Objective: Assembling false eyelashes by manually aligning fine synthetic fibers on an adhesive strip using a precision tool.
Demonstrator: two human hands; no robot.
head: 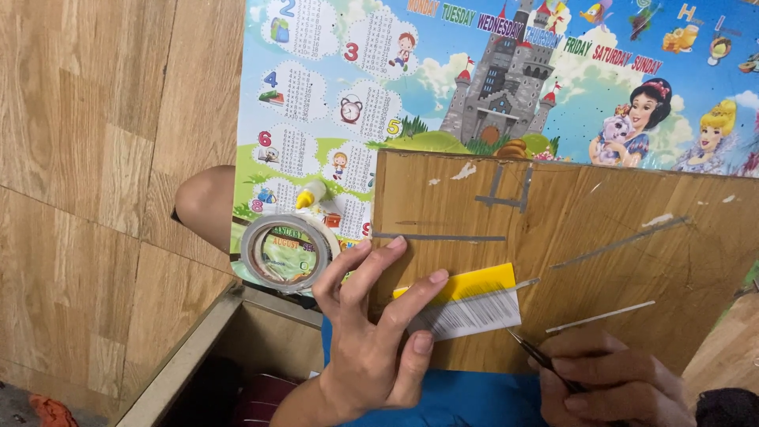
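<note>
The left hand (371, 340) is pressing spread fingers on the card (466, 304); the right hand (613, 387) is pinching a knife (538, 356); keep the blade clear of fingertips.

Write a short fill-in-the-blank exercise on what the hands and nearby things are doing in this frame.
1. The left hand presses a ____ and white card onto the brown board.
2. The right hand holds a thin dark ____ at the card's corner.
3. The tape roll lies ____ of the board.

Missing: yellow; tool; left
</note>
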